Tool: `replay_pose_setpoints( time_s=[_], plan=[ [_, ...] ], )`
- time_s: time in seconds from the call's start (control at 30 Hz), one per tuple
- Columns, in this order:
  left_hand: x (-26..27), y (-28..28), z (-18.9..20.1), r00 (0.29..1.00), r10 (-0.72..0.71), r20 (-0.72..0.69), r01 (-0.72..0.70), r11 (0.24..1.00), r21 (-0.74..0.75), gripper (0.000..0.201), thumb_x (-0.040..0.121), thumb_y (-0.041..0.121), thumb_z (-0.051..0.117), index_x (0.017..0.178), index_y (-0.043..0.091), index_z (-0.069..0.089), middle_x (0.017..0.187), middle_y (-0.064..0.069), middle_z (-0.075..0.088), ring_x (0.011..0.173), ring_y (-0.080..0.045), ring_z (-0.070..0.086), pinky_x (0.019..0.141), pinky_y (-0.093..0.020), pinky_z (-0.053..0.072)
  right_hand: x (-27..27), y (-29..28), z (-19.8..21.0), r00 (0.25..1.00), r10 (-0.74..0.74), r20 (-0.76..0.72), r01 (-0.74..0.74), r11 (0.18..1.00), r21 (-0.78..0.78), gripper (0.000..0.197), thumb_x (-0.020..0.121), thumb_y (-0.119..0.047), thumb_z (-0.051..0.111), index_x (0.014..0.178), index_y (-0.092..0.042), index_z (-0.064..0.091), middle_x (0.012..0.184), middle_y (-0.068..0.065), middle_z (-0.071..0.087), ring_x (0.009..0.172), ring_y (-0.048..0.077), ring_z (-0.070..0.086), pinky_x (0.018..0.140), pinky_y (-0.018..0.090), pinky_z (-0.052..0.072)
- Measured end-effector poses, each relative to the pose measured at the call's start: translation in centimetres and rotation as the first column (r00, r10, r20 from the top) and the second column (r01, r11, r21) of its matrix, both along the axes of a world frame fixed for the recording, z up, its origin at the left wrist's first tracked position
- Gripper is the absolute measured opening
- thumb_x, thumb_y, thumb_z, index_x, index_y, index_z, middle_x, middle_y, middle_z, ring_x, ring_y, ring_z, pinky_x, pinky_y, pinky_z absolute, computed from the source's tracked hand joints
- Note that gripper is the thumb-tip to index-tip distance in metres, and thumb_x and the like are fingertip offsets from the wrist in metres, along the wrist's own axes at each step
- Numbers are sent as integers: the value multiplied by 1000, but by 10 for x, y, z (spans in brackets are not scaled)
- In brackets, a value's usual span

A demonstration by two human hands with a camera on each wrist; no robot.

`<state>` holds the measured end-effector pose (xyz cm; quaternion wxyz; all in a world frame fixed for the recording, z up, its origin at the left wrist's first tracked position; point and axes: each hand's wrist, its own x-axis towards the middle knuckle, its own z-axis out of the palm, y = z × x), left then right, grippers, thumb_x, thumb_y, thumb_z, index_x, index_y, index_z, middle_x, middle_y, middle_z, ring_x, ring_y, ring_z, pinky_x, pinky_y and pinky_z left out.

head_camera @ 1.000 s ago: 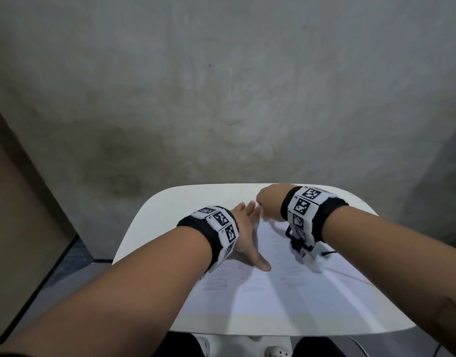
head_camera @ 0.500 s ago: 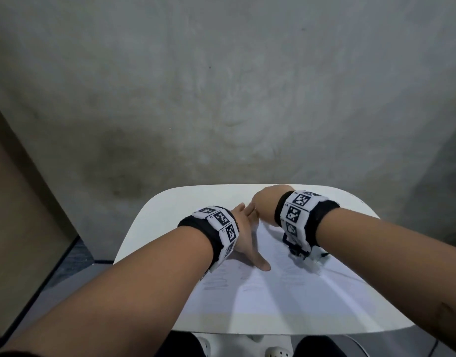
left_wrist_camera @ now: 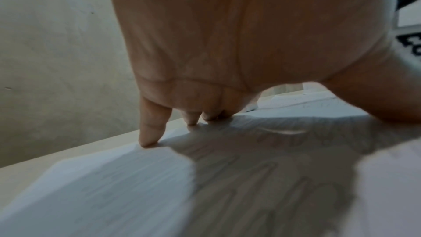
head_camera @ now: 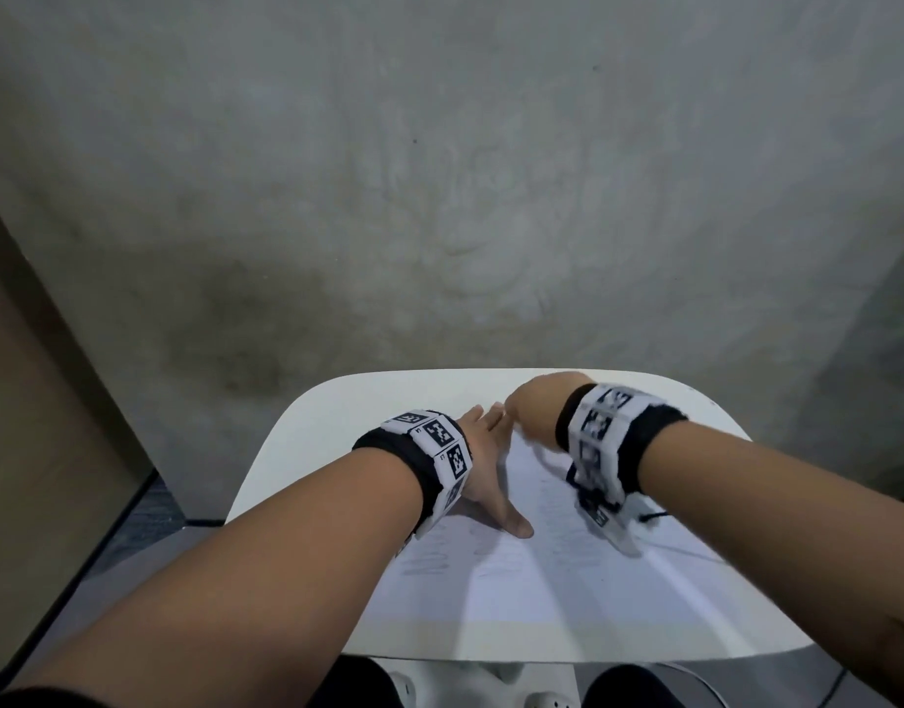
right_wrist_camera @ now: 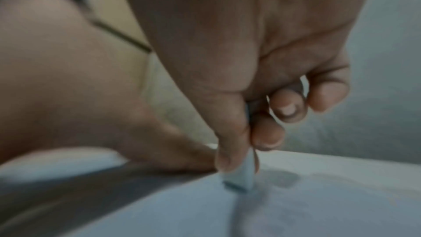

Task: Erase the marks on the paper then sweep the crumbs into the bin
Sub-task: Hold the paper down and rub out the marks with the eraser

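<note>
A white sheet of paper [head_camera: 516,600] with faint pencil scribbles [head_camera: 429,559] lies on a small white table [head_camera: 296,442]. My left hand [head_camera: 485,472] lies flat on the sheet, fingers straight, fingertips [left_wrist_camera: 150,140] pressing the paper [left_wrist_camera: 102,186] near its far edge. My right hand [head_camera: 534,411] sits just right of it at the sheet's far end. In the right wrist view it pinches a small pale eraser [right_wrist_camera: 241,179] between thumb and fingers, its tip pressed on the paper [right_wrist_camera: 318,214]. No bin is in view.
A grey concrete wall [head_camera: 439,196] stands right behind the table. A brown panel [head_camera: 31,426] rises at the left. A thin black cable [head_camera: 654,516] trails from the right wrist band over the paper. My knees show below the table's near edge.
My right hand has slid back and forth along the sheet's far end, now blurred with motion. The left hand has stayed flat in the same place.
</note>
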<state>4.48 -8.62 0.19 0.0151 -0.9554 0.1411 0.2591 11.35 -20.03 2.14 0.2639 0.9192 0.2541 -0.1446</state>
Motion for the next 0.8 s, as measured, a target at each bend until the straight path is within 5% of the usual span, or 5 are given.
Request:
replay_pose_setpoints(
  time_s=[0.1, 0.27, 0.47, 0.6, 0.8],
  plan=[
    [0, 0, -1, 1000, -4, -1, 4, 1000, 13, 136, 69, 74, 69, 154, 17, -20, 162, 2, -24, 150, -20, -16, 119, -50, 6, 8, -6, -1, 996, -44, 82, 42, 999, 22, 13, 84, -24, 63, 77, -15, 56, 92, -1, 65, 70, 21, 57, 71, 32, 54],
    [2, 0, -1, 1000, -7, -1, 7, 1000, 22, 136, 68, 75, 69, 154, 18, -21, 162, 3, -24, 150, -21, -17, 119, -51, 7, 11, -8, -10, 999, -32, 29, 32, 999, 7, 34, 92, -25, 57, 125, -14, 58, 126, 9, 58, 119, 28, 55, 92, 39, 45],
    [1, -1, -1, 1000, 1, 17, -1, 1000, 25, 135, 70, 73, 70, 154, 17, -19, 162, 1, -23, 150, -20, -16, 119, -50, 6, 7, -9, -5, 991, -132, 32, 130, 990, 54, 33, 92, -16, 56, 124, -8, 59, 130, 12, 59, 118, 27, 57, 98, 29, 46],
    [0, -2, 2, 1000, -9, -16, 10, 999, 38, 134, 71, 74, 67, 153, 15, -22, 161, 1, -27, 149, -21, -19, 119, -50, 2, 10, -17, 5, 989, -122, 87, 118, 992, 54, 13, 79, -22, 64, 89, -14, 68, 94, 2, 72, 76, 24, 66, 76, 37, 59],
    [3, 0, -3, 1000, -7, -16, 7, 1000, 29, 137, 68, 77, 67, 153, 16, -22, 161, 1, -27, 149, -21, -19, 119, -50, 2, 8, -14, 3, 986, -168, 18, 165, 982, 90, 16, 83, -25, 63, 93, -12, 65, 102, 5, 69, 84, 25, 65, 76, 32, 54]
  ],
)
